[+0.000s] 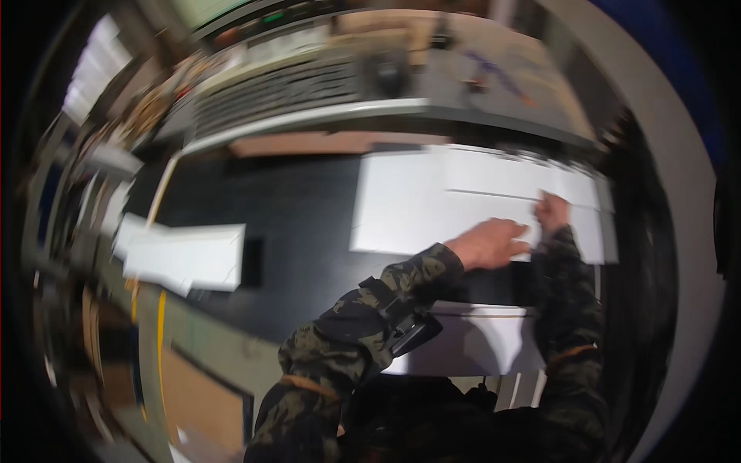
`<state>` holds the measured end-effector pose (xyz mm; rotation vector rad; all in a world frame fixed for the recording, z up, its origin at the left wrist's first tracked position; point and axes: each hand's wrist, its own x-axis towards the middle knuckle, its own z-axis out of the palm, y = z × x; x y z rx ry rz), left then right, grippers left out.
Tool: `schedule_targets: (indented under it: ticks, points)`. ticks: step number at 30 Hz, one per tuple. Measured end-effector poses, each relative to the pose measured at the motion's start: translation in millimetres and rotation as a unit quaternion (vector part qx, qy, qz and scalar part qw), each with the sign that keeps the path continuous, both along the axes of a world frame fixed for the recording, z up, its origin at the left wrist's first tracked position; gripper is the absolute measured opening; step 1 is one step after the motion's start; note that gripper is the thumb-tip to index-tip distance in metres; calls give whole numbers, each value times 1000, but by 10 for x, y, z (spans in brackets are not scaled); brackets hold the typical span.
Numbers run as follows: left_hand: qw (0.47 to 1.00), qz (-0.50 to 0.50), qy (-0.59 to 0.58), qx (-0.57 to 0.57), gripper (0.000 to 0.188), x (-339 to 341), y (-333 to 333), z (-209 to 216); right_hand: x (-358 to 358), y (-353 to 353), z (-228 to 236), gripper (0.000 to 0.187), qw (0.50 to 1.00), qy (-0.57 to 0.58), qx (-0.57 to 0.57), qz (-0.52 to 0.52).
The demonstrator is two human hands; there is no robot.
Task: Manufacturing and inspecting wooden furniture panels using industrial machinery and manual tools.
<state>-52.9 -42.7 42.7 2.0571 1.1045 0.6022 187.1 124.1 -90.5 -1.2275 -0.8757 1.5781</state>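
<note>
White flat sheet-like piece [401, 201] lies on the black smooth worktop [285, 208], under and around both hands, most of it left of the grip. Long axis runs left to right across the person's front, dipping slightly toward the right; one end points left, well away from the fingers, the other sits just past the right hand [552, 212]. Narrower white rectangular panel [490, 171] lies on its far part, lengthwise the same way, near edge a dark line running toward the right hand.

Right hand is curled at that line; blur, cannot tell whether it pinches an edge or just presses. Left hand [494, 241] is just beside it, nearer the body, fingers loosely spread, nothing seen between them; contact unclear. Likely flat so the worktop backs it, hands close together probably for control at one spot.

White stacked sheets [193, 258] lie well left of the grip, apart, probably kept clear of the arms. Dark long-keyed keyboard [278, 92] sits beyond, farther left.
</note>
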Motion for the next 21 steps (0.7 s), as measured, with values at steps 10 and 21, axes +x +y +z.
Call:
schedule_targets:
  ticks: [10, 21]
  points:
    - [812, 551, -168, -95, 41, -2067, -3390, 70, -494, 191, 418, 40, 964, -247, -65, 81]
    - [610, 775, -160, 33, 78, -4606, -3941, -469, -4065, -2623, 1881, 50, 820, -282, 94, 490]
